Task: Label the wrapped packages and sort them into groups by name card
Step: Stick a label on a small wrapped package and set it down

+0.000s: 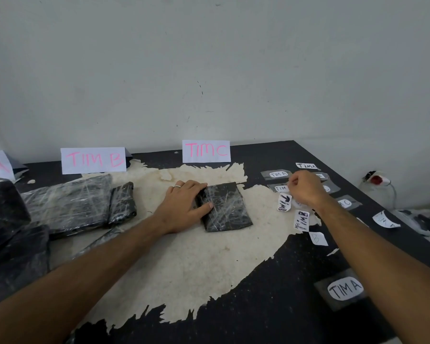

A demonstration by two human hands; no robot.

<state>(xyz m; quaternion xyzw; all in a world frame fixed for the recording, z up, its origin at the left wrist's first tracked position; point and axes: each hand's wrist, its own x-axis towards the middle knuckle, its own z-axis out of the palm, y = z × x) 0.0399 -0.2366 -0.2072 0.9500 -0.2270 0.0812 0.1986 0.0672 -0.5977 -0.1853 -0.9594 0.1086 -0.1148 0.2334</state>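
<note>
A: Head view: left hand (184, 207) lies spread on the small black plastic-wrapped package (225, 207), just before the white "TIM C" name card (206, 151). Right hand (305, 187) curls, seemingly pinching a taped paper label (281, 188); I can't tell.

B: Risks?

A: Wrong label picked; tape folding onto itself. Right of the package, labels crowd toward the black bench (271, 326) edge; open room lies nearer us.
</note>
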